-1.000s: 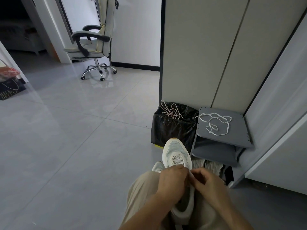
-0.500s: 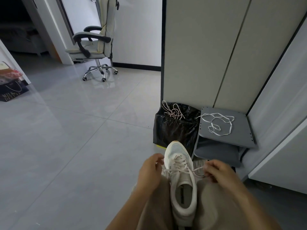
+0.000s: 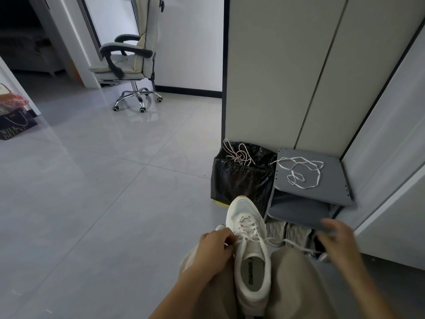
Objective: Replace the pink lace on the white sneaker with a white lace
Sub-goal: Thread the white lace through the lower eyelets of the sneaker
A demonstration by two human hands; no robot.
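The left hand (image 3: 215, 248) has its fingers (image 3: 226, 236) curled, pinching one loose strand of a pale, faintly pink cord lace (image 3: 247, 229) at the left edge of a low white mesh sneaker (image 3: 253, 272). The sneaker rests on the person's lap between beige-trousered thighs, with its heel toward the body and its toe pointing away. The loosened strands therefore run crosswise to the shoe's long axis. The other strand stretches rightward to the right hand (image 3: 338, 240), which is well apart from the shoe. That hand is motion-blurred, so its finger posture and grip cannot be told.

Ahead and to the right, a flat white ribbon lace (image 3: 301, 172) lies in loose loops on a grey fabric shelf top (image 3: 331, 180). It is nearer the right hand than the left. Beside it, a second pink speckled cord (image 3: 238, 153) lies on a crinkled black plastic bag (image 3: 241, 180).

Half a second earlier the right hand was just beside the sneaker. It is now farther out, and the strand is drawn longer. A second ago both hands met over the tongue.
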